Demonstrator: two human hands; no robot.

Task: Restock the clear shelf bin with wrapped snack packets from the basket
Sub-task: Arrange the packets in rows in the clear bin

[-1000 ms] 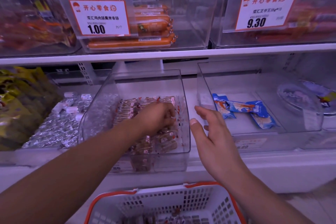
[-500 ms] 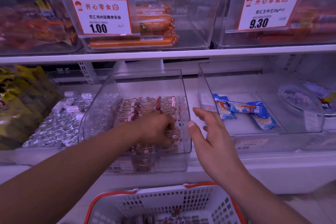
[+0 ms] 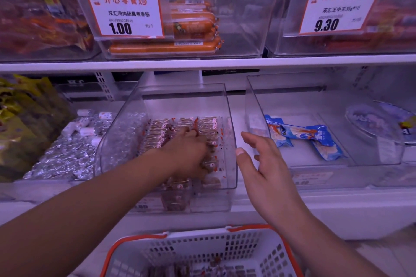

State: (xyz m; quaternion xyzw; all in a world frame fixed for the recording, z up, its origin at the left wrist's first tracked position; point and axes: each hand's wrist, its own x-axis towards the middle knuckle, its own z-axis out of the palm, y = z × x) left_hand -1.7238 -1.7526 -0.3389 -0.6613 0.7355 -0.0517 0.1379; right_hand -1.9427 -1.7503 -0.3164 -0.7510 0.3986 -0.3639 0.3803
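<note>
While the clear shelf bin [image 3: 231, 141] sits pulled forward on the lower shelf, its floor is already lined with rows of wrapped snack packets [image 3: 202, 122], and my left hand [image 3: 190, 153] is down among them near the bin's front right corner. Its fingers curl into the pile, but they are hidden from me, so I cannot tell whether they pinch a packet or only press the packets flat; I judge I am settling them into the rows so more will fit. My right hand [image 3: 265, 171] hovers just outside the bin's right wall, fingers loosely spread and holding nothing, probably ready to steady that wall. Below the bin, the basket [image 3: 202, 252] waits with a few more packets in its bottom, close enough for a short reach. Left of the bin lie silver foil sweets [image 3: 65, 155]; right of it, a second clear bin holds blue packets [image 3: 304, 136]
</note>
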